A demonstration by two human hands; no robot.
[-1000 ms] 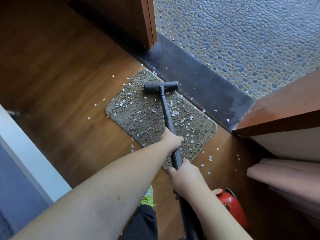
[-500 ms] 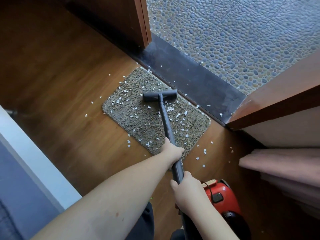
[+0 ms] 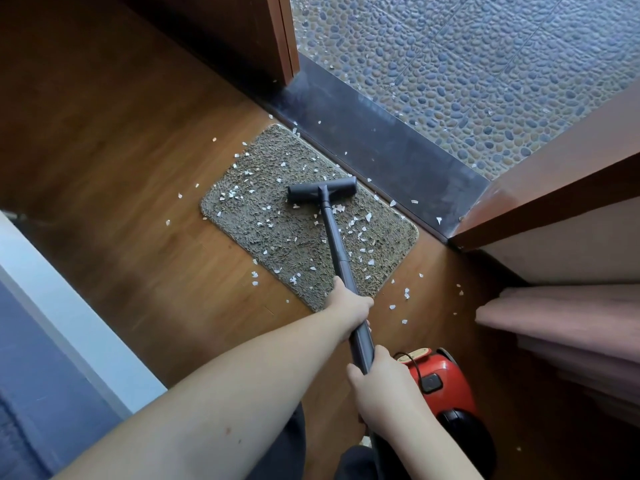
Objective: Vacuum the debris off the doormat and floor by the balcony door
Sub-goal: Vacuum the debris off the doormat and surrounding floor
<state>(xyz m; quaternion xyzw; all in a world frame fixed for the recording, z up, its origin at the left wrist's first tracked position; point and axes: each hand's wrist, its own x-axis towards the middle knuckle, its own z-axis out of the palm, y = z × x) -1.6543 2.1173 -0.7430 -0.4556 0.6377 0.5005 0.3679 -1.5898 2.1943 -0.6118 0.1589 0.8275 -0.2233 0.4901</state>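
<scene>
Fingers of the left hand (image 3: 348, 304) and right hand (image 3: 375, 386) wrap the vacuum wand (image 3: 337, 251), steering its nozzle (image 3: 322, 192) across the debris-strewn doormat (image 3: 277, 233).

Bare forearms (image 3: 242, 386), dark trousers (image 3: 284, 455)

A warm brown wooden plank floor (image 3: 131, 161) fills the near and left part of the scene. At the far right, a dark stone threshold strip (image 3: 374, 140) runs diagonally, and beyond it lies a grey-blue pebble-textured balcony floor (image 3: 467, 71) in daylight. A reddish-brown wooden door frame post (image 3: 282, 39) stands at the far edge. A pale pink fabric curtain (image 3: 561, 327) hangs at the right, a white panel edge (image 3: 72, 323) at the near left.
</scene>
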